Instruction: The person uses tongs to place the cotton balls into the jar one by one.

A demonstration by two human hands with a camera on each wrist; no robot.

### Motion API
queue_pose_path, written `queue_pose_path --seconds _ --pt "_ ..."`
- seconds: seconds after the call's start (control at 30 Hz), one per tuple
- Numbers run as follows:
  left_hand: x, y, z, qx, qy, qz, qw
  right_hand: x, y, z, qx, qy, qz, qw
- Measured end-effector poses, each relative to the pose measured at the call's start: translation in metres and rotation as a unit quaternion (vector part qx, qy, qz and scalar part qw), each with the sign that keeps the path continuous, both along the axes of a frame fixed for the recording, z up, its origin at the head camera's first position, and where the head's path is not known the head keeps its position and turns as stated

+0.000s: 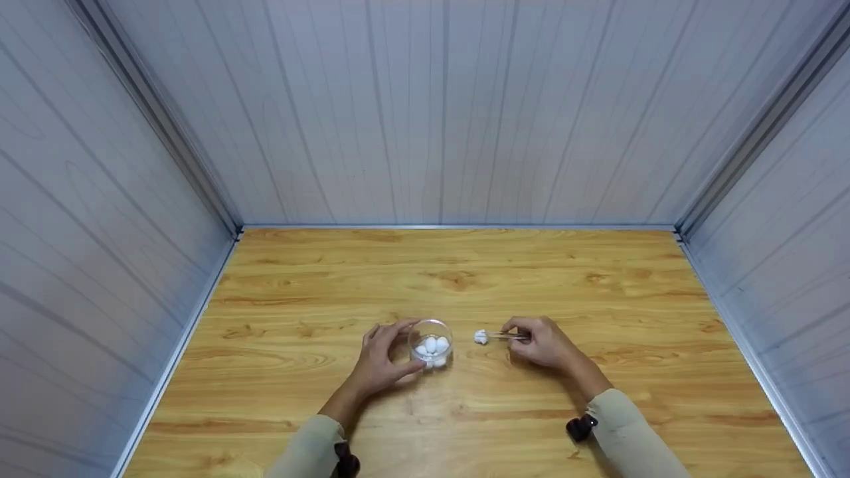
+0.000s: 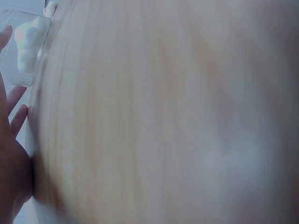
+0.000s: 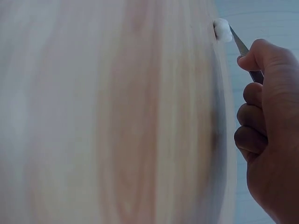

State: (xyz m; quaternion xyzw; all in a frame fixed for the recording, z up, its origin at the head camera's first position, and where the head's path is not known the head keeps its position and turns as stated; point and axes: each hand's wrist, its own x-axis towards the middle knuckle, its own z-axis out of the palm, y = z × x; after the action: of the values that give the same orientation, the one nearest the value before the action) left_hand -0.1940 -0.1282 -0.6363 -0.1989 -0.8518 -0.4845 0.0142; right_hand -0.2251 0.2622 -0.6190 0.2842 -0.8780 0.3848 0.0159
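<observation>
My left hand (image 1: 380, 362) holds a small clear glass jar (image 1: 430, 329), with the thumb at its near side and the fingers at its far left side. Several white cotton balls (image 1: 431, 344) lie inside the jar. To the right, my right hand (image 1: 544, 344) pinches metal tweezers (image 1: 508, 335) between thumb and index finger. The tweezers point left, their tips at a small white clump of cotton (image 1: 481, 337). In the right wrist view the cotton clump (image 3: 223, 30) sits close to the tabletop, and the other fingers are curled in.
Both hands work over a wood-grain table (image 1: 458, 282). Pale panelled walls (image 1: 441, 113) enclose it at the back and on both sides. A dark device (image 1: 581, 428) is strapped at the right sleeve, and another (image 1: 346, 459) at the left.
</observation>
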Motion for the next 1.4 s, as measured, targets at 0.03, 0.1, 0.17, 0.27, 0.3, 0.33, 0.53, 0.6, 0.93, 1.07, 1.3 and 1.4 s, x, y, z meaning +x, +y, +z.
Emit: queue_pose_path --seconds 0.03,0.1,0.17,0.27,0.3,0.33,0.53,0.6,0.93,1.07,1.3,1.4 --pt "0.000 0.000 0.000 -0.001 0.000 0.000 1.0000 0.000 0.000 0.000 -0.001 0.000 0.001 1.0000" --pt "0.000 0.000 0.000 -0.002 0.000 0.000 1.0000 0.000 0.000 0.000 -0.004 -0.001 0.003 1.0000" --pt "0.000 0.000 0.000 -0.003 0.002 0.000 1.0000 0.001 -0.001 0.000 -0.006 -0.002 0.004 1.0000" --pt "0.001 -0.001 0.000 -0.002 0.006 -0.001 1.0000 0.001 -0.001 0.000 -0.007 -0.003 0.004 1.0000" --pt "0.001 -0.001 0.000 -0.002 0.007 -0.001 1.0000 0.001 -0.001 0.000 -0.007 -0.004 0.003 1.0000" --pt "0.001 -0.001 0.000 -0.001 0.007 -0.001 1.0000 0.001 -0.001 0.001 -0.007 -0.004 0.003 1.0000" --pt "0.000 0.000 0.000 0.001 0.010 -0.003 0.9999 0.001 -0.001 0.002 -0.008 -0.007 0.003 0.9999" --pt "0.001 0.000 0.000 -0.001 0.010 -0.003 0.9999 0.001 -0.001 0.003 -0.008 -0.009 0.001 0.9999" --pt "0.001 0.000 0.001 0.004 0.006 -0.002 1.0000 -0.002 -0.002 0.014 -0.010 -0.009 -0.013 0.9998" --pt "0.001 0.000 0.001 0.004 0.006 0.001 1.0000 -0.004 -0.001 0.022 0.000 0.003 -0.010 0.9999" --pt "0.000 0.000 0.000 0.002 0.006 -0.002 1.0000 -0.009 0.002 0.035 -0.003 0.032 -0.001 0.9995" --pt "0.000 0.000 0.000 0.002 0.005 -0.002 1.0000 -0.011 0.003 0.036 -0.008 0.044 0.004 0.9990"
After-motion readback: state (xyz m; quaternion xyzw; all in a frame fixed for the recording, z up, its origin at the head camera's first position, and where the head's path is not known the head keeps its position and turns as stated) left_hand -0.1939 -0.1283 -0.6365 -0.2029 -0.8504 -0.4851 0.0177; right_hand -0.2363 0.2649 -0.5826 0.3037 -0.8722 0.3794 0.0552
